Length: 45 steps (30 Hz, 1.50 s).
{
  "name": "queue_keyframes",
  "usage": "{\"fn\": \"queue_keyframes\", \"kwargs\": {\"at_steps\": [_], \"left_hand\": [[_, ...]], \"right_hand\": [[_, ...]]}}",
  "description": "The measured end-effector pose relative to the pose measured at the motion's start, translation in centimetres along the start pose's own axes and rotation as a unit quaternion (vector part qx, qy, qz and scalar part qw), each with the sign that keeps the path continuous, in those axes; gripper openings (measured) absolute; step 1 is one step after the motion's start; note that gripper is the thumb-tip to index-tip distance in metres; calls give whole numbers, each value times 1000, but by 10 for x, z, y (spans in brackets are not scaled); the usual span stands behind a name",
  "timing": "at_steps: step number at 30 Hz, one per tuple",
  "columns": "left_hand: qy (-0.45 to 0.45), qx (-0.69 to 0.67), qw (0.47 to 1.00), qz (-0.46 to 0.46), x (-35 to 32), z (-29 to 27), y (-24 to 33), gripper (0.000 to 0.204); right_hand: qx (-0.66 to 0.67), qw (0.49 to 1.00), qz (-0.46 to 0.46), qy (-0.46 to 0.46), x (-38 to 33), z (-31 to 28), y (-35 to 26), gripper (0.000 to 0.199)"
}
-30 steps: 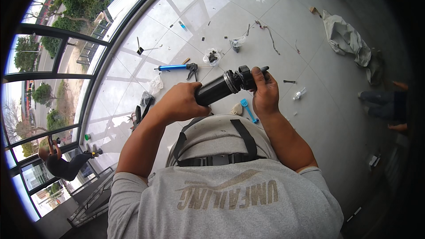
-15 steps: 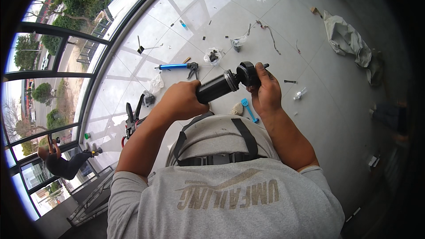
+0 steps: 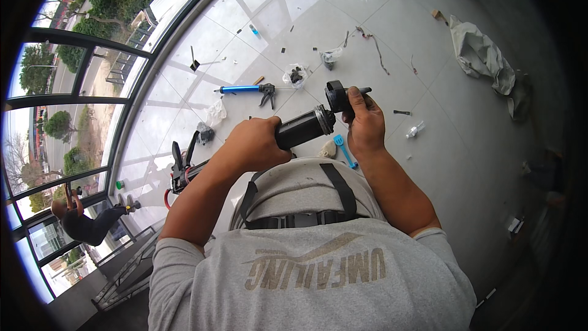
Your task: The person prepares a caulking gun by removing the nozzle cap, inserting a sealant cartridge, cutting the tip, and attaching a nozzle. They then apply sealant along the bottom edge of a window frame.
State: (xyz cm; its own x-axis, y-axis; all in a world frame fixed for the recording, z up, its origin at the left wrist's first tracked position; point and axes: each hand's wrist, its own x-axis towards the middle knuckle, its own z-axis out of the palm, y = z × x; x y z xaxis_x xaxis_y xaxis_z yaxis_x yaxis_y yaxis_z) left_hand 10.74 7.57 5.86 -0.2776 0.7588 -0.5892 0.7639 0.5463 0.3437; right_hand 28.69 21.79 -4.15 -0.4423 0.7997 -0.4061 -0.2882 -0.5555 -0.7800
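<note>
Your left hand [image 3: 254,145] is wrapped around the black barrel [image 3: 300,130], closed on its rear part; the fingers on the underside are hidden. Barrel's in front of your waist, off the floor, tilted with its front end up and right. Metal-looking ring [image 3: 321,120] at that end, dark material showing at the mouth.

Right hand [image 3: 365,127] has the black end cap [image 3: 336,96] pinched, thumb on top, other fingers curled beneath and partly hidden. Nozzle [image 3: 365,90] on the cap points right, away from the barrel. Cap is off-line from the mouth, just above it; can't tell whether the edges touch.

Trigger handle [image 3: 179,159], black with red parts, shows past your left forearm, roughly in line with the barrel.

On the floor: blue-barrelled caulking gun [image 3: 240,89] ahead of your left hand, clear bag of dark pieces [image 3: 296,76] just right of it, blue slotted spatula [image 3: 344,149] near your right wrist, crumpled grey sheet [image 3: 484,58] far right. Co-worker [image 3: 92,225] by the windows, left.
</note>
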Motion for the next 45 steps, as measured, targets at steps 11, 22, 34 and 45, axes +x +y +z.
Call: {"fn": "queue_keyframes", "kwargs": {"at_steps": [11, 22, 34, 45], "left_hand": [[32, -147, 988, -12, -4, -9, -19, 42], [31, -278, 954, 112, 14, -15, -48, 46], [-119, -399, 836, 358, 76, -39, -74, 68], [-265, -203, 734, 591, 118, -18, -1, 74]], "right_hand": [[225, 944, 211, -119, 14, -24, -4, 28], [-400, 893, -203, -28, -6, -12, -28, 29], [-277, 946, -170, 7, -16, 16, -18, 26], [-375, 908, -149, 113, -61, 48, -30, 33]]}}
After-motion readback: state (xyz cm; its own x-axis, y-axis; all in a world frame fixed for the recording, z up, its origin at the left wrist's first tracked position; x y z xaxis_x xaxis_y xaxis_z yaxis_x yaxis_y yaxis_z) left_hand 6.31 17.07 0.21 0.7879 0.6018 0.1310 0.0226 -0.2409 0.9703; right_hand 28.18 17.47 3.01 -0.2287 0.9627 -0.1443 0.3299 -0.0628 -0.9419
